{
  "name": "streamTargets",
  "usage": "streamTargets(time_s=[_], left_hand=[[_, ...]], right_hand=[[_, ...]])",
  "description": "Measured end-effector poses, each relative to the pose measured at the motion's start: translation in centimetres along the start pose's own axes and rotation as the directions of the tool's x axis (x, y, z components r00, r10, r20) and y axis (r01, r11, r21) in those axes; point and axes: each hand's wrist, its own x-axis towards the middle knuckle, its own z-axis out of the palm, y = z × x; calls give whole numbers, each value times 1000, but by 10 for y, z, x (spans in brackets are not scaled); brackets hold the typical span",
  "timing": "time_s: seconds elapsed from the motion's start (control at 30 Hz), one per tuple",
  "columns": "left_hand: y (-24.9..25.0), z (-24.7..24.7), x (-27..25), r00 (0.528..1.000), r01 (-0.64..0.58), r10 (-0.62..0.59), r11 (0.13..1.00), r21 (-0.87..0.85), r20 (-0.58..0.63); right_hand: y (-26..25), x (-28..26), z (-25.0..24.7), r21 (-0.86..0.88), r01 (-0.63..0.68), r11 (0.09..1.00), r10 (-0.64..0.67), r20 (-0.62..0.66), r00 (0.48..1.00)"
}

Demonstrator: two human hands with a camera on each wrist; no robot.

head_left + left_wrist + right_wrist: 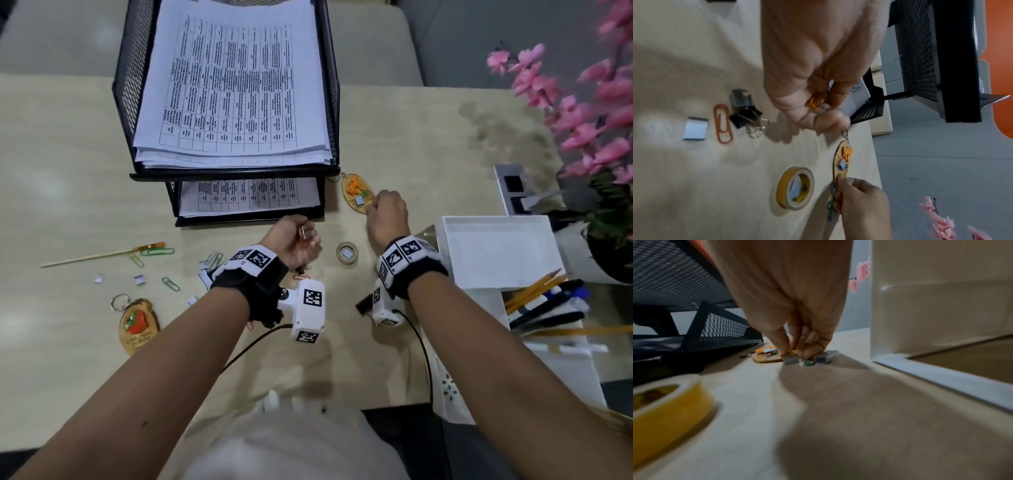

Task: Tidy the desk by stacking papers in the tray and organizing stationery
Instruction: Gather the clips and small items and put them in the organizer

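My left hand (305, 233) hovers just in front of the black mesh paper tray (236, 174) and grips several orange paper clips (815, 101). My right hand (373, 205) is down on the desk by a wooden keychain with an orange figure (358, 193). Its thumb and finger pinch a grey staple strip (791, 360) at the keychain's near edge. A green paper clip (809, 363) and a second staple strip (827, 357) lie against those fingers. Both tray tiers hold stacks of printed papers (233, 85).
A tape roll (347, 253) lies between my hands. A white organizer (496, 253) with pencils and pens (544, 298) stands to the right. To the left lie paper clips (157, 251), a thin brush (102, 255) and a strawberry keychain (138, 325). Under my left wrist lies a binder clip (745, 117).
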Motion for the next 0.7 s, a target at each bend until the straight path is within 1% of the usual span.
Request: streamTargets(time_s=[0.13, 0.2, 0.27, 0.33, 0.37, 0.4, 0.47, 0.5, 0.53, 0.57, 0.6, 0.67, 0.7], left_hand=[[-4, 4, -2, 999, -32, 32, 999, -17, -14], [-6, 4, -3, 999, -42, 41, 999, -22, -25], [-6, 3, -3, 998, -55, 54, 998, -26, -33], [-6, 2, -2, 998, -63, 62, 998, -27, -32], [-6, 1, -1, 998, -61, 61, 998, -32, -23], [-6, 1, 0, 998, -55, 55, 997, -45, -2], [-7, 3, 2, 998, -36, 40, 997, -73, 52], [-8, 4, 3, 997, -20, 26, 996, -82, 69], [-8, 6, 3, 997, 1, 6, 996, -89, 80], [-7, 6, 4, 996, 25, -17, 996, -90, 86], [-5, 6, 5, 995, 48, -40, 995, -87, 93], [0, 3, 9, 991, 79, -74, 996, -42, 109], [2, 1, 10, 990, 83, -81, 996, -14, 112]], right_hand=[[-2, -5, -1, -33, -36, 999, 37, 32, 999], [-2, -7, -3, 6, -78, 997, 78, 42, 996], [-1, -11, -6, 96, -126, 987, 123, 36, 992], [-5, -18, -12, 235, -140, 962, 139, 22, 990], [-9, -24, -15, 308, -141, 941, 135, 42, 990], [-16, -31, -18, 366, -125, 922, 98, 91, 991], [-30, -50, -25, 460, -55, 886, -55, 222, 973], [-36, -56, -28, 509, -34, 860, -114, 257, 960], [-39, -56, -31, 542, -31, 840, -133, 260, 956], [-41, -51, -33, 548, -32, 836, -115, 233, 966], [-41, -41, -33, 528, -29, 849, -74, 174, 982], [-35, -14, -30, 429, -18, 903, 1, 42, 999], [-31, -2, -27, 374, -20, 927, 17, 11, 1000]])
